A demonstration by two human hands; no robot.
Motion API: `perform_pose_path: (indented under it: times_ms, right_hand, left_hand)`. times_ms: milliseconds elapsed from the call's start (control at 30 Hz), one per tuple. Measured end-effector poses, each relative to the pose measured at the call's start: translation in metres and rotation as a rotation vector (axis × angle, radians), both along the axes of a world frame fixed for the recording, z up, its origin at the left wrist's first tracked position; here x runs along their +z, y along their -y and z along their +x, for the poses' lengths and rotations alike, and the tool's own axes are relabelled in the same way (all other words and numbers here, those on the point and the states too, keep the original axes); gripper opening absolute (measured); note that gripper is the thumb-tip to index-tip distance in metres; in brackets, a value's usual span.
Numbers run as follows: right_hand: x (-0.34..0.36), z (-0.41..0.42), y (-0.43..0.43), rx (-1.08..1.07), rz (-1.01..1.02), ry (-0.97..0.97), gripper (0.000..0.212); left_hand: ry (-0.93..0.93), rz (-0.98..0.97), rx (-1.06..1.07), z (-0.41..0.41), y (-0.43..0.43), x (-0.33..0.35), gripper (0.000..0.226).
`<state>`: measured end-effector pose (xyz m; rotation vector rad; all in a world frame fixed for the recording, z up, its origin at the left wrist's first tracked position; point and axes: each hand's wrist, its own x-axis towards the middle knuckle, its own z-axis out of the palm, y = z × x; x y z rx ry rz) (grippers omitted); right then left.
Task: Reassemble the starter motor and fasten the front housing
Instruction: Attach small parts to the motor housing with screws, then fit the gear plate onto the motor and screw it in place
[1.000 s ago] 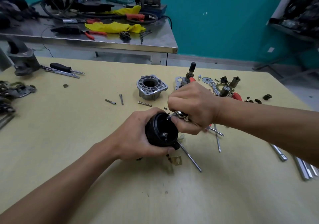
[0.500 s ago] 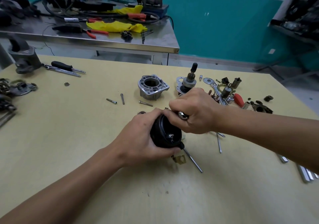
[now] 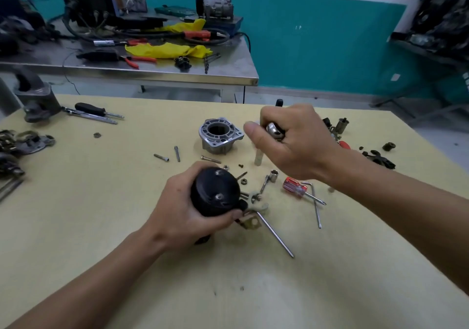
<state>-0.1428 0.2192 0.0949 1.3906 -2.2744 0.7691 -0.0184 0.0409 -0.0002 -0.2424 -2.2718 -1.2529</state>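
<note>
My left hand (image 3: 182, 212) grips the black starter motor body (image 3: 215, 191) near the middle of the yellow table, its closed end with two screws facing up. A brass terminal tab (image 3: 251, 223) sticks out beside it. My right hand (image 3: 291, 141) is raised behind and to the right of the body, closed around a shiny metal tool head (image 3: 274, 128); the rest of the tool is hidden in the hand. The grey aluminium front housing (image 3: 219, 135) stands on the table just left of my right hand.
Loose bolts (image 3: 177, 153), nuts, a socket wrench (image 3: 270, 180), a red-handled screwdriver (image 3: 295, 187) and long through-bolts (image 3: 275, 234) lie around the body. More small parts (image 3: 378, 157) sit at the right, tools at the far left. A cluttered steel bench (image 3: 157, 75) stands behind.
My right hand has lifted off the motor body and moved up and back with the shiny tool. My left hand has turned the body so its closed end faces up.
</note>
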Motion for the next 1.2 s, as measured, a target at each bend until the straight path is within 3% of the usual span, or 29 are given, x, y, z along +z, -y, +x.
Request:
perform_pose_path:
  times_ms: [133,300,600,733,900,967,1100,1200]
  right_hand:
    - [-0.027,0.018,-0.021,-0.212,0.312,0.185,0.033]
    - [-0.075,0.028,-0.042,-0.187,0.464,0.373,0.02]
    - [-0.087,0.011,-0.047,-0.18,0.508,0.179,0.029]
    - [-0.068,0.002,-0.041,-0.161,0.431,0.159,0.046]
    - [-0.024,-0.048,-0.028,-0.348,-0.047,0.273,0.033]
    - [-0.008,-0.077,-0.023,-0.448,-0.158,0.355,0.05]
    - [0.001,-0.12,-0.003,-0.579,-0.162,0.553,0.078]
    - [-0.007,-0.133,0.024,-0.554,-0.183,0.692,0.067]
  left_hand:
    - [-0.07,0.051,0.148,-0.001,0.014,-0.004,0.055]
    - [-0.105,0.114,0.34,-0.01,0.032,-0.004,0.05]
    - [0.049,0.176,0.449,-0.023,0.054,-0.013,0.059]
    - [0.08,0.136,0.443,-0.023,0.056,-0.012,0.066]
    - [0.076,0.109,0.442,-0.017,0.055,-0.009,0.078]
    - [0.05,0.072,0.432,-0.016,0.054,-0.007,0.086]
    - [-0.022,-0.024,0.434,-0.012,0.05,-0.001,0.086]
    - [-0.187,-0.202,0.53,-0.009,0.043,0.006,0.077]
